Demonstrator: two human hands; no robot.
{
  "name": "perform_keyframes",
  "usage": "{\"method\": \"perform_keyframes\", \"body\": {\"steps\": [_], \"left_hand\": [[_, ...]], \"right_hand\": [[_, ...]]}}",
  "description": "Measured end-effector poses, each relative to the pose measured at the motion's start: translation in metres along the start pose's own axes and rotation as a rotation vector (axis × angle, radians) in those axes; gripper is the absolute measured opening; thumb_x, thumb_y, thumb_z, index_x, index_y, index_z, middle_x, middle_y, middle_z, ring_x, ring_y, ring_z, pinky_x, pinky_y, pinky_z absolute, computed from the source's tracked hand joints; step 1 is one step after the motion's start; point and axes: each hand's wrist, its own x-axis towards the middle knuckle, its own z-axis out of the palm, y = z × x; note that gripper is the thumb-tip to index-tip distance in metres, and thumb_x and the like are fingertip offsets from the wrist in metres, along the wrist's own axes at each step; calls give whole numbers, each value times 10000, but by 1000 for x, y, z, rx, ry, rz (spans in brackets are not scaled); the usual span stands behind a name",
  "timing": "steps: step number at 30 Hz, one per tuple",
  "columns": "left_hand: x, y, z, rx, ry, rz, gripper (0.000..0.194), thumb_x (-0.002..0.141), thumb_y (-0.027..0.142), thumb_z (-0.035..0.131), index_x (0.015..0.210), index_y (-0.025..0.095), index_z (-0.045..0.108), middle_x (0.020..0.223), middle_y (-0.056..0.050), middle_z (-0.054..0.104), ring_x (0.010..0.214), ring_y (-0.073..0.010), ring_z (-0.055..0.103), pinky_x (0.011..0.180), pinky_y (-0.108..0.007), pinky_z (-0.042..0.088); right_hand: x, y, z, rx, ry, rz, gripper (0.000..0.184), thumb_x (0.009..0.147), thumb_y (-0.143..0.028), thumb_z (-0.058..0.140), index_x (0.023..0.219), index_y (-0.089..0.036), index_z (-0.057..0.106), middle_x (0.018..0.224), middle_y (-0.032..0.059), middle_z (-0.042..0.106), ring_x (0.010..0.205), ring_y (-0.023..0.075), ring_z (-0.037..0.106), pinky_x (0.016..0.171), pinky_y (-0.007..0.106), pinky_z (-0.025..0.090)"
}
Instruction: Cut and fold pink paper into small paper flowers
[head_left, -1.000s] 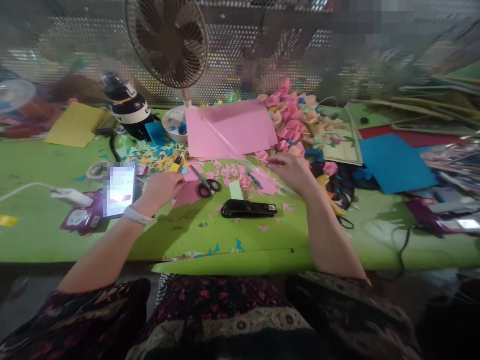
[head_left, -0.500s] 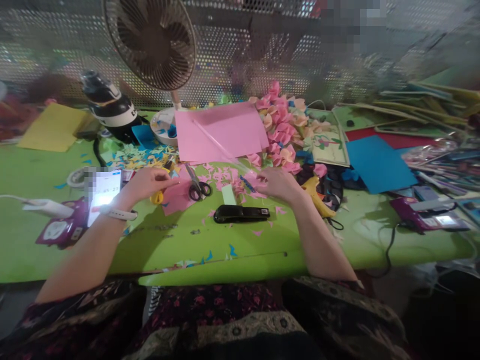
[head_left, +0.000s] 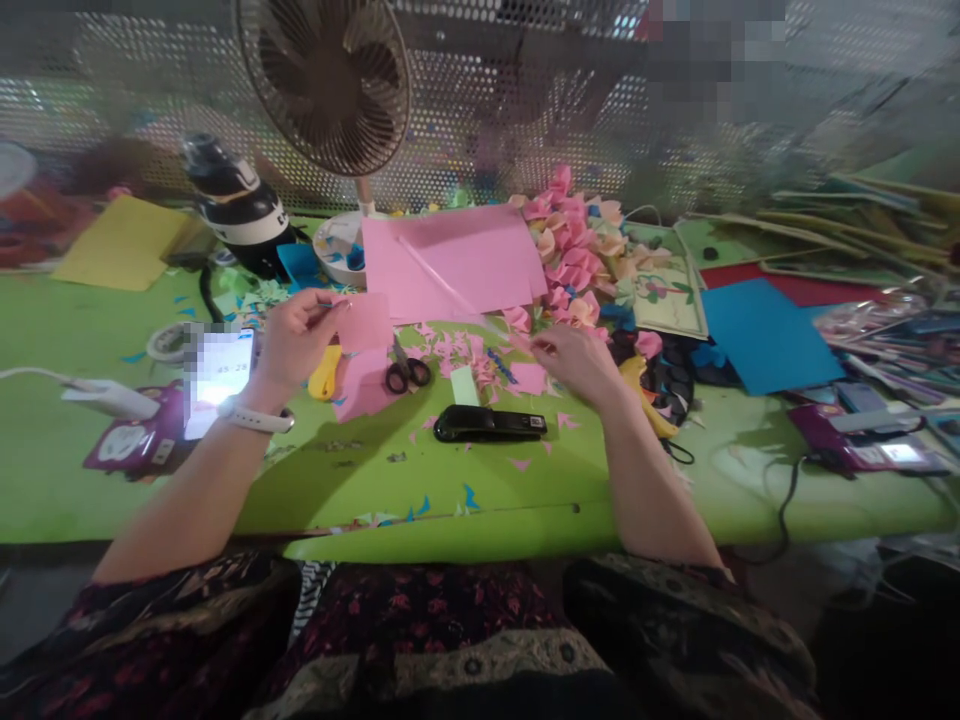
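My left hand is closed in a pinch on a pink paper square, held up above the table. Under it lie more pink paper sheets and a yellow object. Black-handled scissors rest right of these sheets. My right hand is closed with fingertips together at the pink scraps; whether it grips anything is hidden. Just below its fingers are a small pink square and a blue pen-like item. Nearer me lie a black stapler and a pale green paper strip.
A pile of folded pink paper pieces stands behind my right hand, beside a large pink sheet. A fan, black bottle, lit phone and tape roll are leftward. Blue sheets lie right.
My left hand has lifted the pink paper square off the stack. My right hand has shifted slightly right, uncovering the small pink square. The view has also swung a little left.
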Motion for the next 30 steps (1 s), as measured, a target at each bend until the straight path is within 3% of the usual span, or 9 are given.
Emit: {"method": "perform_keyframes", "body": {"steps": [5,8,10,13,16,18,23,27,30], "left_hand": [[-12,13,29,-350,7,-94,197,788,324,752,871,187,638,761,0,634,639,-116,555,598,-256,501],[-18,22,41,-406,-12,-146,180,775,311,757,868,195,654,786,-5,645,646,-112,562,558,-223,476],[-25,28,48,-438,-49,-180,212,764,328,772,892,197,666,779,0,648,618,-102,551,524,-205,458],[-40,36,59,-430,-231,-176,309,752,404,786,943,188,676,731,7,642,568,-103,535,510,-224,470],[-60,44,69,-428,-396,-113,343,757,438,787,949,173,682,791,-18,684,650,-117,588,573,-228,487],[-71,46,73,-449,-485,-77,347,778,456,765,966,174,688,865,-42,714,750,-147,630,649,-252,516],[-85,41,73,-513,-506,-92,291,789,430,756,946,192,697,873,-43,717,781,-165,644,692,-276,520],[-85,33,73,-533,-455,-146,253,790,439,760,879,210,700,762,-3,674,646,-124,587,581,-236,459],[-84,31,74,-552,-491,-195,270,756,424,801,855,196,695,753,1,679,629,-111,592,575,-229,460]], "right_hand": [[0,11,-11,283,184,14,170,868,-303,567,799,-192,676,876,73,696,801,219,626,754,345,458],[0,8,-14,630,272,22,194,830,-402,640,798,-211,647,801,32,649,739,186,595,705,321,466],[-3,1,-17,915,259,11,259,806,-482,682,816,-226,642,790,14,639,723,169,588,690,309,475],[-12,-22,-20,1204,121,-31,316,780,-541,724,789,-237,640,932,26,688,842,176,634,770,325,504],[-23,-49,-18,1236,-94,-127,297,766,-464,779,714,-212,633,1171,54,687,1045,200,636,883,344,500],[-29,-64,-12,1184,-162,-148,286,778,-440,778,717,-197,640,1198,69,676,1017,191,633,834,331,505],[-32,-76,7,1075,-217,-128,330,774,-486,769,759,-183,640,699,-14,599,622,110,521,568,258,411],[-30,-75,14,998,-199,-142,358,777,-517,755,739,-184,626,652,-27,563,582,100,478,527,253,384],[-31,-77,15,968,-156,-145,365,783,-530,740,734,-190,618,642,-26,553,576,103,471,519,253,393]]}}
